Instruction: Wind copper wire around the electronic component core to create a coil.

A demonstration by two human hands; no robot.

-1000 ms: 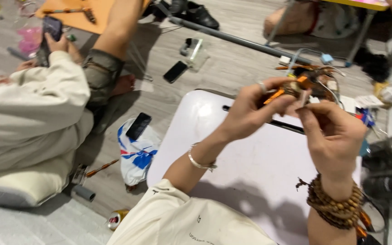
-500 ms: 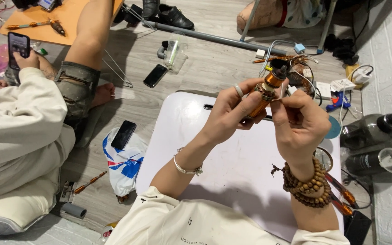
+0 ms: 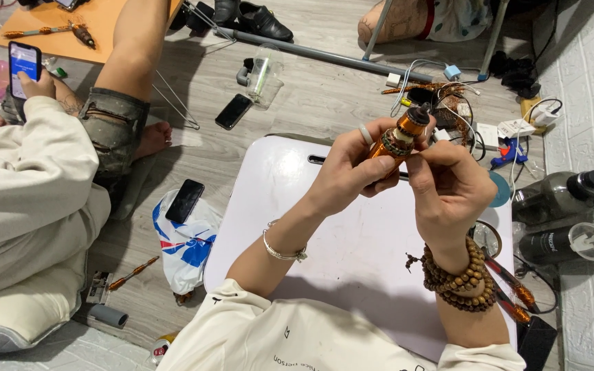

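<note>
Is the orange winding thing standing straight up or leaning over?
Leaning. The orange copper-wound cylinder tilts, its dark cap up toward the right, gripped in the left hand above the white board; the right hand pinches beside it.

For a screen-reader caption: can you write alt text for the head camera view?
Two bare hands hold a small orange cylindrical part above a white lap table; the left hand grips it, and the right hand pinches at its side. Another person sits on the floor nearby holding a phone.
</note>
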